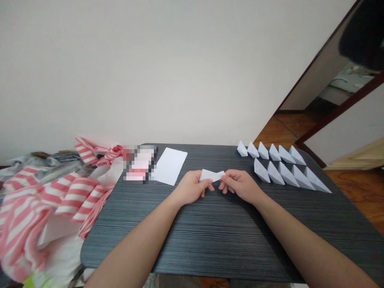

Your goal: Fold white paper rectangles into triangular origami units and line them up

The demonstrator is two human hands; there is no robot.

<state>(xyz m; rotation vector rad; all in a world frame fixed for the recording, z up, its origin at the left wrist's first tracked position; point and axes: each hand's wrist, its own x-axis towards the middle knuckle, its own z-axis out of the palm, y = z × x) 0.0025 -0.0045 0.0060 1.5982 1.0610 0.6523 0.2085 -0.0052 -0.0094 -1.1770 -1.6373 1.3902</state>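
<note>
Paper strip [211,175], white and folded narrow, is held up just above the dark grey ridged bench [192,248], midway between the two hands and near the bench's centre. The left hand [190,188] has a firm, nearly closed grip on the strip's left end, with its fingers bent around the paper. The right hand [240,185] grips the right end in the same close way, and its fingertips [223,182] press against the fold. The two hands sit just apart, with only the middle of the strip showing between them. To the far side of the left hand, a flat white paper sheet [170,166] lies on the bench, tilted at an angle and just beside a pink-and-white item [140,163] that is pixelated too heavily to identify. Toward the right end of the bench stand eleven white boat-shaped paper folds [288,174], six in the far row and five in the near row, closely spaced and well apart from the right hand. Pink-and-white striped plastic bags [63,200] heap up beyond the bench's left edge, with one striped part lying over its corner. A pale wall [180,68] rises behind the bench, and a wooden floor [285,130] shows to the right.
</note>
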